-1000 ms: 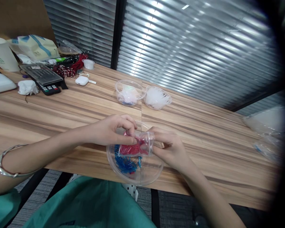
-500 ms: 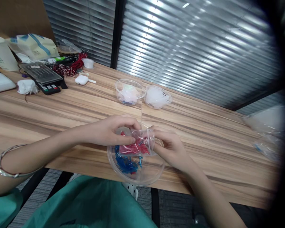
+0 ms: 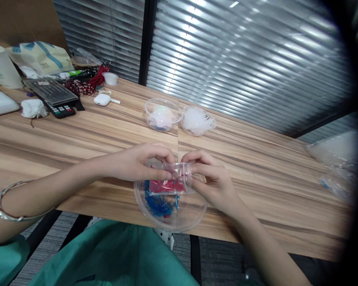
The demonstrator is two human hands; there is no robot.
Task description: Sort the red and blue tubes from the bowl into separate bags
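The clear bag of red pieces is above the round tray, its long axis going left to right between hands. The left hand pinches its upper left part; the right hand, equally near, grips its right end.

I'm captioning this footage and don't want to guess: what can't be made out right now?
All in the head view:
- Whether the right grip reaches inside the bag: shiny plastic obscures it.
- The number of red pieces: too small and crowded.
- Much of the far rim of the dish: behind the left grip and bag.
- The cup's full width: cut by the left edge.
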